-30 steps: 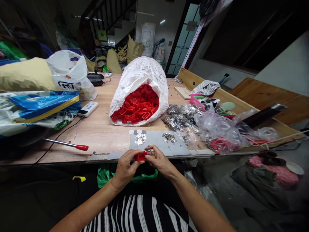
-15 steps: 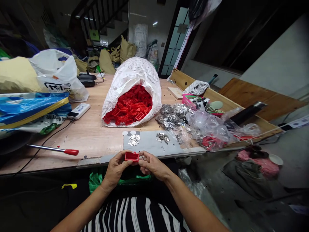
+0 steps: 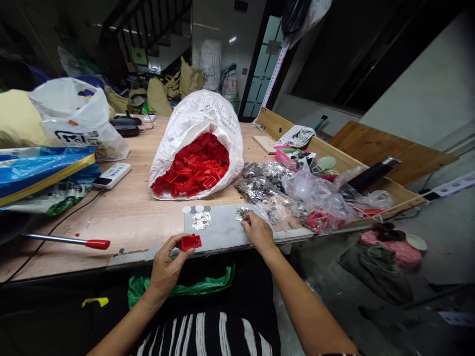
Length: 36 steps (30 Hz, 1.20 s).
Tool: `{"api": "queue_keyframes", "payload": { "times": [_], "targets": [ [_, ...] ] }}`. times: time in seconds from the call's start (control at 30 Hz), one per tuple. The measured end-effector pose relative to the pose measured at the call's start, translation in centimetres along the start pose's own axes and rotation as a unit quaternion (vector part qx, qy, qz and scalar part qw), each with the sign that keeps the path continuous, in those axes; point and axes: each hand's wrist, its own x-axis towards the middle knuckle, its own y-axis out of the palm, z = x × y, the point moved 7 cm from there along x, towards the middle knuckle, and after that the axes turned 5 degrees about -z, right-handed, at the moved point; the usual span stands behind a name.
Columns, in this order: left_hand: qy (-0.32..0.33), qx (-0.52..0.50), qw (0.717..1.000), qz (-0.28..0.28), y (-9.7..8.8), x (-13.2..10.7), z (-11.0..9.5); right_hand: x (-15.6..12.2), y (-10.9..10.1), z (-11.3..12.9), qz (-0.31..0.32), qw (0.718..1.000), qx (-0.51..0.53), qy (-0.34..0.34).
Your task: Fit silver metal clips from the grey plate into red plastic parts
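Note:
My left hand [image 3: 167, 267] is closed on a small red plastic part [image 3: 190, 242], held at the table's front edge. My right hand [image 3: 258, 231] rests on a grey metal plate [image 3: 222, 227], fingertips pinched at a small pile of silver metal pieces [image 3: 243, 212]. Whether it still holds the thin metal tool I cannot make out. A second pile of silver pieces [image 3: 201, 220] lies on the plate's left part. Behind the plate lies a white sack [image 3: 202, 116], open toward me and full of red plastic parts [image 3: 193, 170].
A red-handled screwdriver [image 3: 70, 241] lies at the front left, with a white remote [image 3: 112, 175] and blue and white bags [image 3: 44, 170] behind it. Clear bags of silver pieces [image 3: 267, 185] and of red parts [image 3: 326, 217] crowd the right. Wooden boards edge the far right.
My right hand left the red part and reached forward onto the plate to the right pile of silver pieces. The left hand stayed on the red part, a little lower and left. The view swung right.

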Motion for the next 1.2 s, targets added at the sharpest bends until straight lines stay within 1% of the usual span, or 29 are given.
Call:
{"api": "queue_keyframes", "payload": {
  "times": [0.13,0.3,0.4,0.5,0.6,0.67,0.77,0.87,0.9,0.97,1.0,1.07,1.13,1.2],
  "targets": [
    [-0.006,0.005,1.0,0.003,-0.1,0.0,0.6,-0.1,0.3,0.3,0.001,1.0,-0.012,0.007],
    [-0.037,-0.014,0.999,0.0,-0.3,-0.1,1.9,-0.5,0.7,0.2,-0.011,1.0,-0.01,0.013],
    [-0.061,-0.03,0.998,0.005,-0.3,-0.3,2.7,-0.8,0.6,0.3,-0.025,1.0,0.0,0.01],
    [-0.08,-0.028,0.996,0.007,-0.4,-0.4,3.3,-1.0,-0.6,0.0,-0.045,0.999,0.015,0.002],
    [-0.108,-0.019,0.994,-0.005,-0.7,-0.4,3.9,-0.9,-3.3,-1.2,-0.092,0.995,0.047,-0.002],
    [-0.129,-0.022,0.991,-0.011,-0.8,-0.5,4.1,-0.8,-5.9,-2.8,-0.156,0.983,0.092,-0.007],
    [-0.146,-0.036,0.989,-0.007,-0.7,-0.4,4.0,-0.6,-10.3,-6.8,-0.254,0.96,0.115,0.015],
    [-0.158,-0.046,0.986,-0.004,-0.8,-0.4,3.9,-0.3,-14.3,-11.6,-0.31,0.945,0.09,0.049],
    [-0.161,-0.049,0.986,-0.004,-0.8,-0.4,3.9,-0.3,-15.6,-13.2,-0.331,0.938,0.071,0.07],
    [-0.163,-0.048,0.986,-0.001,-0.7,-0.3,4.1,0.0,-17.5,-16.5,-0.35,0.928,0.036,0.12],
    [-0.163,-0.044,0.986,0.002,-0.7,-0.3,4.2,0.2,-18.2,-17.9,-0.353,0.924,0.018,0.147],
    [-0.165,-0.03,0.986,0.003,-0.7,-0.3,4.6,0.8,-18.9,-20.6,-0.335,0.921,-0.016,0.2],
    [-0.167,-0.018,0.986,0.003,-0.7,-0.2,5.0,1.4,-19.0,-22.4,-0.322,0.919,-0.025,0.225],
    [-0.163,-0.017,0.986,0.006,-0.7,-0.2,5.2,1.8,-18.8,-23.5,-0.309,0.92,-0.028,0.24]
  ]
}}
